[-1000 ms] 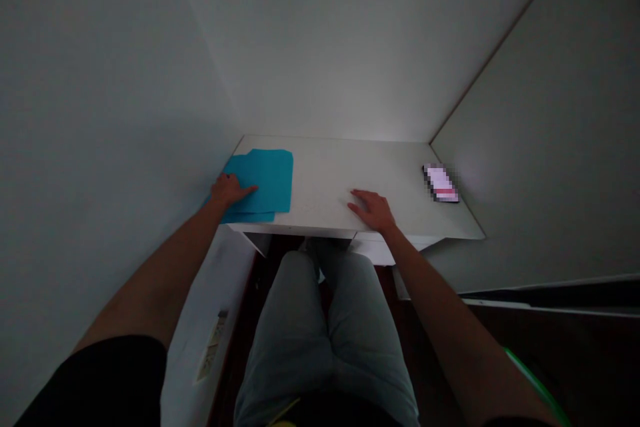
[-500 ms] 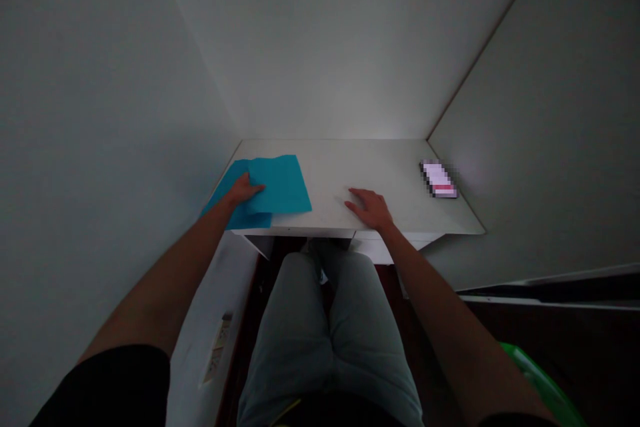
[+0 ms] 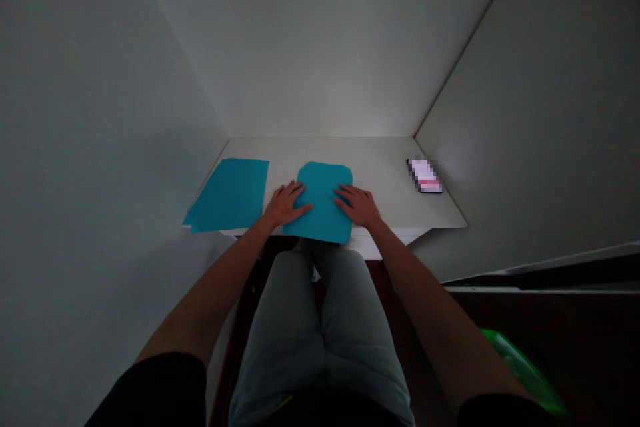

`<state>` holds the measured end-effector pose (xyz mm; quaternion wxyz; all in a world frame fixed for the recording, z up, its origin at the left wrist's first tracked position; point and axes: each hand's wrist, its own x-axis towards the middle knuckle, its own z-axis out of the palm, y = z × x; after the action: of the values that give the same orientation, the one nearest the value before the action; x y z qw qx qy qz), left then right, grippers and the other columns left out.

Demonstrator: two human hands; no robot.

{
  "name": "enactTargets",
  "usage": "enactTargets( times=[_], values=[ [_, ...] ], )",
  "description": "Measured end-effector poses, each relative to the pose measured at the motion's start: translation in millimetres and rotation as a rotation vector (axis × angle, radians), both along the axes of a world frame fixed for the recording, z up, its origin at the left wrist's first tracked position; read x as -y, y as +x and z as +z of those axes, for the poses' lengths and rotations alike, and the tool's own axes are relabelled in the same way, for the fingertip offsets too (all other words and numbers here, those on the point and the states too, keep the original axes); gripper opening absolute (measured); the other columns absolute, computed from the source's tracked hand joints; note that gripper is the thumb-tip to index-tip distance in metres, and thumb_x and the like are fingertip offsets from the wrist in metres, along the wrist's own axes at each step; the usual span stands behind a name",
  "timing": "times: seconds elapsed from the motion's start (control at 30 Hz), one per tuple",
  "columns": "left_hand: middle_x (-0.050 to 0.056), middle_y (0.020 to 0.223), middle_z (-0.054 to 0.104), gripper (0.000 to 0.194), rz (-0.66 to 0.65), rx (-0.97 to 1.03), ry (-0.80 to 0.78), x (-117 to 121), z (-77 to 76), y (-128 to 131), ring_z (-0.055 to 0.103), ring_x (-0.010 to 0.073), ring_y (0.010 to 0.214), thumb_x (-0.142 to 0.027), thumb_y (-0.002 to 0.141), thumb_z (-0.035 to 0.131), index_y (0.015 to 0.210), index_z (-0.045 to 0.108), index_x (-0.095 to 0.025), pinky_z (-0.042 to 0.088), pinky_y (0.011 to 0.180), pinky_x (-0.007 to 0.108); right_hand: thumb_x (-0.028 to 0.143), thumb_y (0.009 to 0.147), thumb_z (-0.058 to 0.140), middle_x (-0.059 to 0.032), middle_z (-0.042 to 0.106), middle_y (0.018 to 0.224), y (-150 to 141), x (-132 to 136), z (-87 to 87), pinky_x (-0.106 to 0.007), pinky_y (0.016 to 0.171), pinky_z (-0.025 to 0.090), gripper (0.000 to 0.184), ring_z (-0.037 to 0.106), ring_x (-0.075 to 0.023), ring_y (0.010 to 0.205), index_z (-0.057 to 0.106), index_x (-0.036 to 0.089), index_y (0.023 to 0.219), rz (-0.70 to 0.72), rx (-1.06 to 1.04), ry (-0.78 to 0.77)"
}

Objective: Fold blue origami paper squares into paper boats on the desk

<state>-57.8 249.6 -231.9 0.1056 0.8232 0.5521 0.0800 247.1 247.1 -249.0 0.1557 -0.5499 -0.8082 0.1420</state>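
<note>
A blue sheet of paper [image 3: 324, 203] lies in front of me on the white desk, its near edge reaching past the desk's front. My left hand [image 3: 286, 205] rests on the sheet's left side with fingers spread. On the right side, my right hand [image 3: 357, 204] lies with its fingers stretched over the paper. Further left, more blue paper [image 3: 233, 193] sits at the desk's left end, its lower left corners slightly offset as in a stack. Neither hand touches it.
The white desk [image 3: 385, 147] stands between walls at the back and both sides. A phone [image 3: 426, 176] with a lit, blurred screen lies near its right edge. Below on the right, a green object [image 3: 525, 370] is partly hidden by my arm.
One blue sheet has moved right from the left pile to the middle and towards me. My left hand moved with it and now lies spread; my right hand now touches the sheet.
</note>
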Motion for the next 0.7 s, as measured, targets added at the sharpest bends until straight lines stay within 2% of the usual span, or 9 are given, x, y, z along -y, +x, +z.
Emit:
enactTargets(
  times=[0.1,0.2,0.27,0.33,0.43,0.53,0.6,0.7],
  values=[
    [0.010,0.177,0.036,0.086,-0.100,-0.023,-0.031,11.8,5.8,-13.2,0.026,0.0297,0.167,-0.077,0.100,0.044,0.168,0.041,-0.023,0.018,0.137,0.051,0.066,0.111,0.031,-0.0016,0.045,0.172,-0.9,-0.5,-0.8,-0.056,0.126,0.034,0.064,0.040,-0.0302,0.160,0.055,0.033,0.160,0.007,0.022,0.005],
    [0.015,0.179,0.027,0.119,-0.240,-0.068,-0.031,27.3,9.9,-25.0,0.023,0.0339,0.167,-0.089,0.082,0.063,0.172,0.031,-0.018,0.012,0.138,0.052,0.062,0.111,0.033,-0.0046,0.046,0.171,2.8,0.6,0.3,-0.056,0.127,0.034,0.063,0.043,-0.0300,0.158,0.053,0.030,0.161,0.033,0.003,0.012],
    [0.019,0.181,0.021,0.139,-0.312,-0.094,-0.026,35.5,11.2,-29.7,0.019,0.0371,0.168,-0.090,0.067,0.075,0.173,0.024,-0.016,0.009,0.138,0.052,0.060,0.111,0.035,-0.0049,0.048,0.170,9.9,2.4,2.0,-0.058,0.128,0.033,0.059,0.045,-0.0297,0.157,0.056,0.031,0.159,0.100,-0.023,0.010],
    [0.020,0.181,0.018,0.143,-0.340,-0.107,-0.017,40.2,11.8,-31.0,0.017,0.0385,0.168,-0.083,0.063,0.084,0.174,0.023,-0.016,0.009,0.138,0.053,0.060,0.110,0.039,-0.0050,0.048,0.170,21.2,5.4,4.0,-0.060,0.131,0.029,0.058,0.045,-0.0300,0.157,0.058,0.033,0.157,0.195,-0.045,0.000],
    [0.019,0.179,0.025,0.122,-0.313,-0.090,0.003,42.4,12.0,-28.6,0.022,0.0362,0.167,-0.062,0.074,0.086,0.172,0.029,-0.017,0.013,0.138,0.051,0.070,0.102,0.053,-0.0056,0.041,0.174,41.8,13.6,6.9,-0.062,0.134,0.022,0.069,0.040,-0.0318,0.160,0.052,0.034,0.161,0.328,-0.057,-0.025],
    [0.015,0.176,0.035,0.098,-0.290,-0.032,0.018,42.4,12.1,-26.0,0.028,0.0339,0.166,-0.046,0.083,0.080,0.169,0.039,-0.021,0.015,0.138,0.051,0.079,0.083,0.074,-0.0085,0.032,0.177,58.4,24.6,8.9,-0.063,0.136,0.015,0.102,0.035,-0.0352,0.162,0.042,0.031,0.168,0.439,-0.028,-0.035],
    [0.011,0.174,0.041,0.087,-0.280,0.004,0.015,41.9,12.2,-25.7,0.031,0.0323,0.165,-0.040,0.086,0.078,0.166,0.046,-0.025,0.017,0.138,0.051,0.079,0.073,0.083,-0.0117,0.028,0.179,64.1,30.1,8.8,-0.063,0.136,0.012,0.119,0.032,-0.0372,0.163,0.037,0.028,0.170,0.485,-0.004,-0.024],
    [0.006,0.171,0.046,0.071,-0.236,0.042,0.000,40.8,12.4,-26.0,0.035,0.0278,0.163,-0.031,0.091,0.070,0.160,0.054,-0.029,0.021,0.137,0.050,0.072,0.068,0.088,-0.0133,0.029,0.179,65.6,32.1,5.5,-0.063,0.136,0.011,0.123,0.031,-0.0381,0.163,0.037,0.026,0.170,0.504,0.027,-0.013]
  ],
)
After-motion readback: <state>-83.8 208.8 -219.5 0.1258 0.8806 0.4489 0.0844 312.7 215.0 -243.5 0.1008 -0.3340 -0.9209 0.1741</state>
